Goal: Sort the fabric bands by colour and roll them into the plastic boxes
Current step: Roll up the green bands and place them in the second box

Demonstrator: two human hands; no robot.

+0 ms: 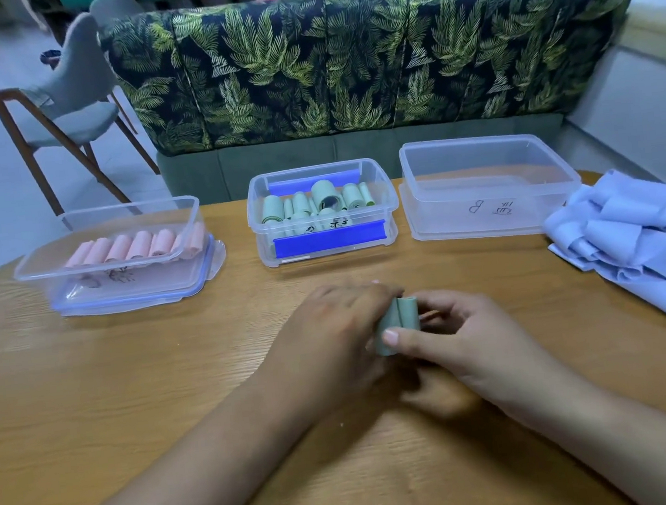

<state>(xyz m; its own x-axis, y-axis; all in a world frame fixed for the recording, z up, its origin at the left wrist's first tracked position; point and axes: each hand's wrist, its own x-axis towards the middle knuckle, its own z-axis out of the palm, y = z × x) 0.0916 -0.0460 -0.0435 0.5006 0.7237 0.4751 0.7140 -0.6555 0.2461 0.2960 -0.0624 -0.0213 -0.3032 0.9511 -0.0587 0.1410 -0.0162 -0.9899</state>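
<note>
I have a green fabric band [398, 321] rolled up between both hands, just above the table. My left hand [331, 334] curls over its near side, and my right hand [464, 341] pinches it with the thumb laid across the lower end. The roll looks light and soft, and I judge it springy enough to loosen if my pinch slackens. The hold should stay across the outer wrap, where the loose end lies, rather than on the open ends, which would squash.

Straight ahead of my hands sits the clip-lid box of green rolls [256, 219], where this one belongs. Ahead and to the left, the box of pink rolls [37, 267] rests on its lid. Ahead and to the right stands a third plastic box [484, 220] with handwriting on its wall. Further right lies a loose pile of pale blue bands [629, 229].

The wooden table [130, 376] is smooth and grained. Beyond the boxes stands a leaf-print sofa [344, 66], with a grey chair [68, 99] off to the left.
</note>
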